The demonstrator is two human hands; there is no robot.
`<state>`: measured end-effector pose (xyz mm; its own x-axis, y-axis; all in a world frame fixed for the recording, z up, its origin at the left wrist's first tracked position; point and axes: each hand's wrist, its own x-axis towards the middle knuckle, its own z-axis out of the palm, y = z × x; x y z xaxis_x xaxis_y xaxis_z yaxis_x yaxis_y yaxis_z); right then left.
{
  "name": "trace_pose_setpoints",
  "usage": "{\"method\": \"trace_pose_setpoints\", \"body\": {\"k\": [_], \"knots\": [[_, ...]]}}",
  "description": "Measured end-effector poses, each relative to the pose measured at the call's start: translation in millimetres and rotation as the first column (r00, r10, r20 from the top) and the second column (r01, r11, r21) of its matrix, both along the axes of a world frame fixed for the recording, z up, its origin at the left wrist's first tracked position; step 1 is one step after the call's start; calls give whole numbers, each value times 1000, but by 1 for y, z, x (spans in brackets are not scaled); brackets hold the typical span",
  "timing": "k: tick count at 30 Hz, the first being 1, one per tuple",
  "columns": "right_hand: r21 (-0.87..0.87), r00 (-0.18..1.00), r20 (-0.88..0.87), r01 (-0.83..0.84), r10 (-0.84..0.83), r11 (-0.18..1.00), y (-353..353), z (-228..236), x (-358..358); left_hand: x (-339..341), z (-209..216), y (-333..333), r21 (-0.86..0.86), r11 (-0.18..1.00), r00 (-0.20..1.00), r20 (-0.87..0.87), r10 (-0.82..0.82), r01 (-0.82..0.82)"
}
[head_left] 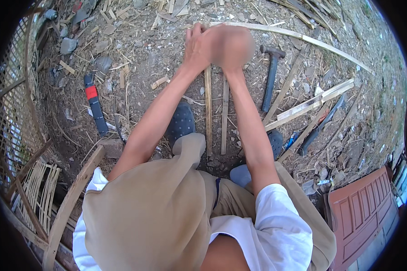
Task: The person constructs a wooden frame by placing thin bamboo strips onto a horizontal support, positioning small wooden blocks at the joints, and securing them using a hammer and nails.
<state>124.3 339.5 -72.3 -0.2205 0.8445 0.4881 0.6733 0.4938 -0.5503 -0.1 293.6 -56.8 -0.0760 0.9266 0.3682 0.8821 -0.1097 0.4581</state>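
Both my arms reach forward, and my hands meet side by side over the ground at the top middle. My left hand (197,50) has its fingers curled at the far end of a narrow wooden strip (208,108) that runs back toward my feet. Blurring hides the fingers of my right hand (235,50). Below it a second strip (224,117) lies almost parallel to the first. A long, thin, curved strip (303,38) passes at the far side of my hands and stretches off to the right. What exactly joins or touches under my hands is hidden.
Right of my arm lies a hammer (272,77), then pale split wood pieces (316,103) and a dark long-bladed tool (321,128). A dark sheath-like object with a red band (94,106) is on the left. Lattice (13,81) and a reddish-brown panel (362,212) flank me.
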Motion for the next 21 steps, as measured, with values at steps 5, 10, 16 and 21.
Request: {"method": "trace_pose_setpoints", "body": {"k": [5,10,16,21], "knots": [[47,999,39,30,-32,998,-1,2,5,8,9,0,-40,999,988,-155,22,-28],[53,988,152,-2,-6,999,-9,8,18,3,15,-4,-80,997,967,-255,-14,-7],[-8,989,147,-22,23,1000,-21,21,26,8,14,-6,-144,989,969,-248,-8,-28],[-182,979,-9,-201,203,962,-12,38,46,15,9,-7,-163,985,966,-257,16,-60]]}}
